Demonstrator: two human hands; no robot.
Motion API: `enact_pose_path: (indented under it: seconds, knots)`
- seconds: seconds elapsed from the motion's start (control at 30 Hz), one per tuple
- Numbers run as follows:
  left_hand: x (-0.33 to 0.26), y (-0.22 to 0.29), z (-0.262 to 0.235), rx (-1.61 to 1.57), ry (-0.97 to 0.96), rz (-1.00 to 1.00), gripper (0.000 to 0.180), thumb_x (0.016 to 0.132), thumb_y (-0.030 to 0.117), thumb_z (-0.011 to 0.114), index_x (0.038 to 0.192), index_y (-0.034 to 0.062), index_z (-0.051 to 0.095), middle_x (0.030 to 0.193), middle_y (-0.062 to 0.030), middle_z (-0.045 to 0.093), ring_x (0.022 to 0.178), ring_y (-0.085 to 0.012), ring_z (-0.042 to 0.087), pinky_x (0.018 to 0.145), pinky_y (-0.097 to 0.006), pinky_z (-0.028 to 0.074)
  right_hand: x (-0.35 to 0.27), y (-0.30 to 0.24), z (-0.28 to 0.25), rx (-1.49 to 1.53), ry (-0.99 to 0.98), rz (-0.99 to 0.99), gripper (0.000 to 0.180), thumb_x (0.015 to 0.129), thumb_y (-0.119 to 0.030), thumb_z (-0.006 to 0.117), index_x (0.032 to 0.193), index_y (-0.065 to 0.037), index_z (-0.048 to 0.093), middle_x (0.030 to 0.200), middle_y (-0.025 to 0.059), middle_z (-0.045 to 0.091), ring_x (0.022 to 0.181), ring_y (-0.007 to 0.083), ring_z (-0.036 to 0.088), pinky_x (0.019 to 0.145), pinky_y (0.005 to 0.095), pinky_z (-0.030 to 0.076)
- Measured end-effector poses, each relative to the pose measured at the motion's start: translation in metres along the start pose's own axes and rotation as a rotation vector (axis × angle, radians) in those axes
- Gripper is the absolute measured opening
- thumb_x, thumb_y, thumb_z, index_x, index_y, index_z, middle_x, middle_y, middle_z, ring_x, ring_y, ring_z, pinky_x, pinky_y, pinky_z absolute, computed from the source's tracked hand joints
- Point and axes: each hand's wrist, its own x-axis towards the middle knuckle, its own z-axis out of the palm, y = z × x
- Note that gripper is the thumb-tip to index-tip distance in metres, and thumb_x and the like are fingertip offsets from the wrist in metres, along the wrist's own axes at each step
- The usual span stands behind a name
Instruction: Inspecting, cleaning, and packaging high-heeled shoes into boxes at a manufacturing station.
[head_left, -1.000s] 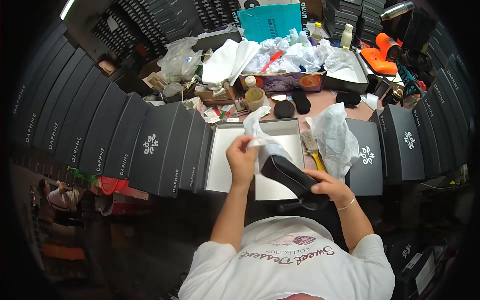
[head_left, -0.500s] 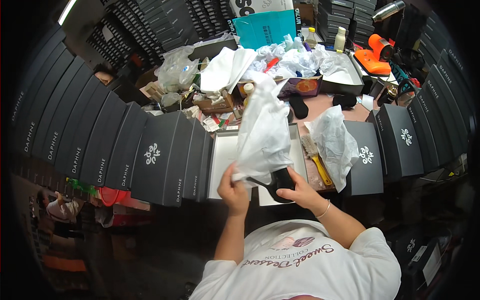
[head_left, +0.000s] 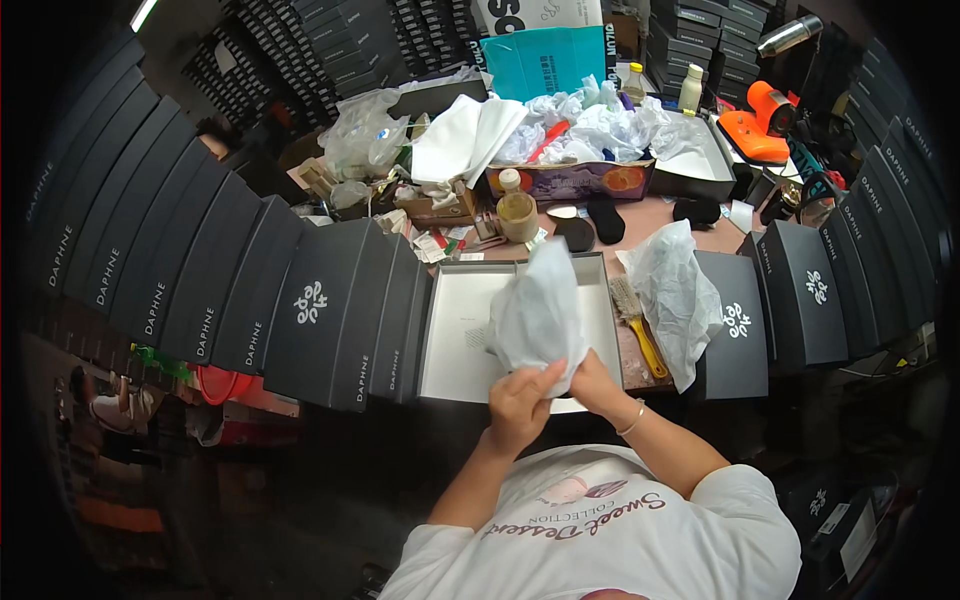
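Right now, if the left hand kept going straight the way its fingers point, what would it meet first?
The left hand points up and away, into the white tissue-paper bundle it already touches, so that comes first. Beyond lies the open white-lined box; depth there is hard to judge.

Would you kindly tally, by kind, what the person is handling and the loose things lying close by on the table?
Hands, left hand and right hand, both gripping: 2
White wrapping sheets, held wrapping and loose sheet: 2
Open box, white inside: 1
Yellow-handled brush: 1
Black insole-shaped pads: 2
Total: 8
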Motion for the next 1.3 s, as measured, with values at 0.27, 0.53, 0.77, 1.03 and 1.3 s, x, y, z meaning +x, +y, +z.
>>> enact_pose_path:
  seconds: [0.27, 0.53, 0.77, 1.03, 1.3]
  knots:
    - [-0.008, 0.019, 0.012, -0.128, -0.048, -0.113, 0.049, 0.063, -0.011, 0.059, 0.109, 0.0035, 0.068, 0.067, -0.0081, 0.054, 0.052, -0.0214, 0.053, 0.048, -0.032, 0.043, -0.006, 0.028, -0.008, 0.124, 0.072, -0.002, 0.046, 0.093, -0.018, 0.056, 0.133, -0.001, 0.043, 0.13, 0.0113, 0.05, 0.117, 0.0181, 0.05, 0.096, 0.0316, 0.045]
    - [-0.036, 0.054, 0.027, -0.221, -0.225, -0.11, 0.049, 0.062, -0.009, 0.06, 0.109, 0.0017, 0.066, 0.069, -0.011, 0.056, 0.054, -0.025, 0.056, 0.051, -0.033, 0.045, 0.011, -0.004, -0.007, -0.829, 0.159, -0.135, 0.048, 0.094, -0.021, 0.055, 0.135, 0.0, 0.042, 0.132, 0.0125, 0.047, 0.116, 0.0189, 0.049, 0.1, 0.0345, 0.041]
    - [-0.044, 0.059, 0.036, -0.409, -0.401, -0.346, 0.036, 0.079, -0.001, 0.066, 0.115, 0.0023, 0.062, 0.085, -0.0134, 0.063, 0.066, -0.0208, 0.062, 0.06, -0.028, 0.05, 0.033, 0.008, -0.012, 0.331, 0.198, 0.053, 0.044, 0.088, -0.017, 0.06, 0.127, -0.001, 0.048, 0.113, 0.0184, 0.056, 0.1, 0.0295, 0.056, 0.086, 0.0377, 0.046]
    - [-0.064, -0.006, -0.022, -1.086, 0.301, -1.357, 0.079, 0.087, 0.051, 0.061, 0.143, 0.0055, 0.031, 0.142, -0.012, 0.041, 0.131, -0.0269, 0.039, 0.108, -0.041, 0.033, 0.006, 0.019, 0.049, -1.147, -0.057, -0.734, 0.042, 0.087, -0.017, 0.061, 0.124, -0.002, 0.05, 0.11, 0.0157, 0.058, 0.092, 0.0272, 0.06, 0.078, 0.036, 0.05]
    - [-0.056, -0.03, -0.053, -0.421, 0.661, -0.925, 0.06, 0.08, 0.006, 0.068, 0.132, -0.0031, 0.039, 0.128, -0.0145, 0.05, 0.117, -0.0257, 0.051, 0.101, -0.04, 0.042, -0.052, -0.019, 0.003, -0.36, -0.3, 0.134, 0.055, 0.083, -0.024, 0.069, 0.128, -0.002, 0.048, 0.123, 0.0135, 0.055, 0.114, 0.0282, 0.054, 0.096, 0.0419, 0.043]
